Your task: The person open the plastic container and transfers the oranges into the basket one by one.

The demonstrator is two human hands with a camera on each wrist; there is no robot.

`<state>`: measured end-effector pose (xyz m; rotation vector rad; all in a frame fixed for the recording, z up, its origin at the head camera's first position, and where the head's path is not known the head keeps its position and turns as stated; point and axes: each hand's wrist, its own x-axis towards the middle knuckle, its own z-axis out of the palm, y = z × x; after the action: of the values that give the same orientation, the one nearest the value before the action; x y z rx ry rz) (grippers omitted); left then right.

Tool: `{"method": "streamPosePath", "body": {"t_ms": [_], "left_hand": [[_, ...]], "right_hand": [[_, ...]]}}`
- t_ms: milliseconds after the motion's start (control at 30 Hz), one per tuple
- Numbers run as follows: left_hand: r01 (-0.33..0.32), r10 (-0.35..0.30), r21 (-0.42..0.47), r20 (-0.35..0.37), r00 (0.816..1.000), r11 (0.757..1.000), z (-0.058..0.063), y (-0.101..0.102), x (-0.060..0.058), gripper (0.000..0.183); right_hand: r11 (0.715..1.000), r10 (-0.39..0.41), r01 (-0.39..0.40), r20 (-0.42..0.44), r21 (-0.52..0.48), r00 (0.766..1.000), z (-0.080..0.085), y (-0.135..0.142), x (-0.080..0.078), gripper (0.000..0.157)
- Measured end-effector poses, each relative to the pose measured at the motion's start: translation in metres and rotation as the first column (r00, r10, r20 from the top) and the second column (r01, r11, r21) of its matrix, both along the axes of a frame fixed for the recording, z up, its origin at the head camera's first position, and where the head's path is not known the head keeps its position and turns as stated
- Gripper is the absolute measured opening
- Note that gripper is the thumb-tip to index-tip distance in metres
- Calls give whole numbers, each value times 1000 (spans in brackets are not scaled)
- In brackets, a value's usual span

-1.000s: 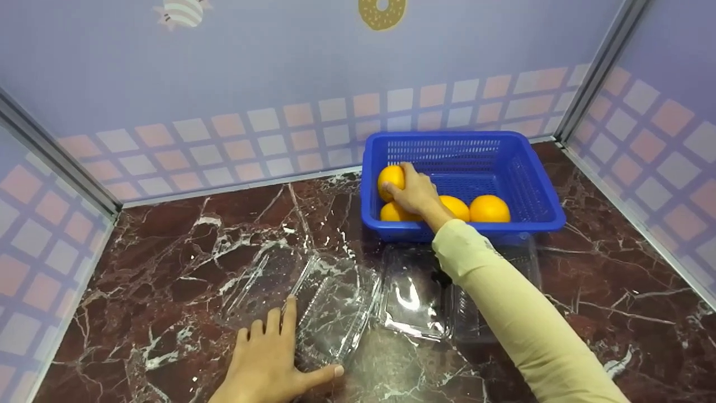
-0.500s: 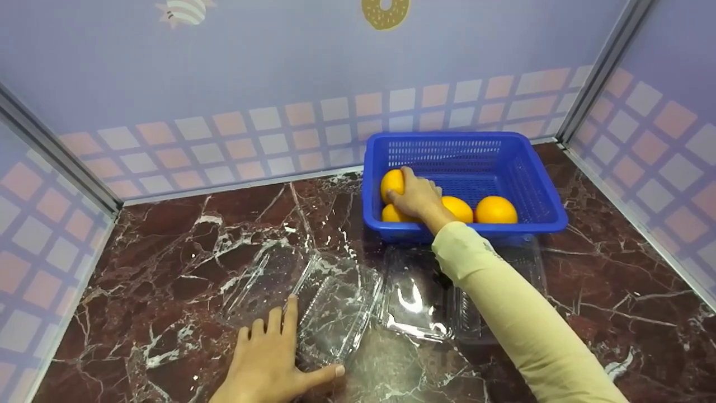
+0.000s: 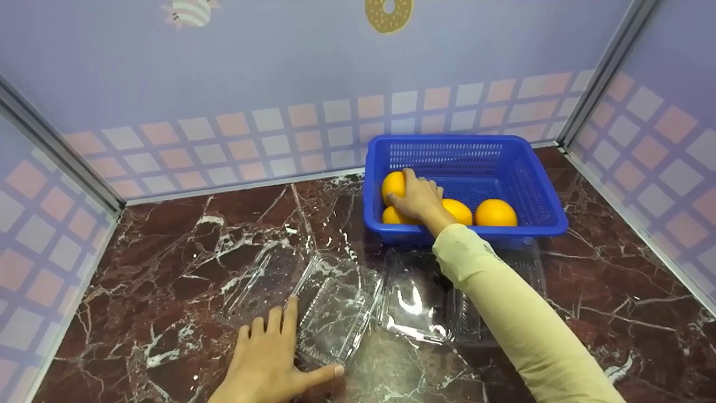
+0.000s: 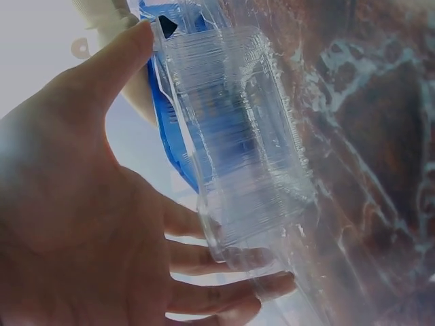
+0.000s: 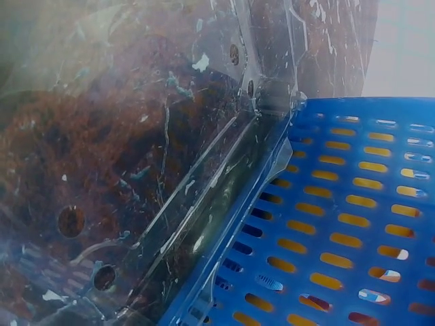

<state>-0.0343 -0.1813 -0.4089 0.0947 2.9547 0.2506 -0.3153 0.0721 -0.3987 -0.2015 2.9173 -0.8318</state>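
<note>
Inside the blue basket [image 3: 464,229], my right hand [image 3: 420,198] curls its thumb and fingers round an orange [image 3: 392,186] at the left end. Another orange [image 3: 394,216] lies below that hand, partly covered by it. Two more oranges, a middle one [image 3: 458,212] and a right one [image 3: 496,213], sit along the near wall. My left hand [image 3: 265,358] lies with fingers spread and straight beside an opened clear plastic clamshell box [image 3: 338,313]; in the left wrist view its fingertips overlap the box's [image 4: 231,136] edge. The right wrist view shows the slotted basket wall [image 5: 340,204], the hand itself hidden.
A second clear plastic box [image 3: 417,302] lies in front of the basket, partly under my right sleeve [image 3: 514,313]. The dark red marbled tabletop [image 3: 156,280] is bounded by a patterned back wall [image 3: 279,67] and side panels.
The right orange has rolled slightly to the right along the basket. My right hand keeps its grip on the left orange with very little motion, and my left hand stays in place.
</note>
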Motion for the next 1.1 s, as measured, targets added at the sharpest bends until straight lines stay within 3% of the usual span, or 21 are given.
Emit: {"method": "streamPosePath", "body": {"t_ms": [167, 400, 533, 767, 1100], "left_hand": [[4, -4, -4, -45, 999, 1000, 0, 0, -1, 144], [-1, -3, -44, -102, 995, 999, 3, 0, 2, 144], [-22, 16, -44, -123, 992, 999, 4, 1, 4, 142], [-8, 14, 34, -174, 985, 999, 4, 7, 4, 132], [46, -2, 123, -334, 943, 991, -1, 13, 4, 111]], "right_hand": [[998, -34, 30, -89, -46, 995, 3, 2, -1, 73], [990, -78, 48, -237, -130, 968, 18, 2, 3, 64], [987, -62, 21, -265, -157, 962, 27, -1, 7, 60], [975, -46, -24, -304, -221, 952, 41, 4, 19, 64], [965, -5, -88, -356, -246, 935, 69, 9, 38, 66]]}}
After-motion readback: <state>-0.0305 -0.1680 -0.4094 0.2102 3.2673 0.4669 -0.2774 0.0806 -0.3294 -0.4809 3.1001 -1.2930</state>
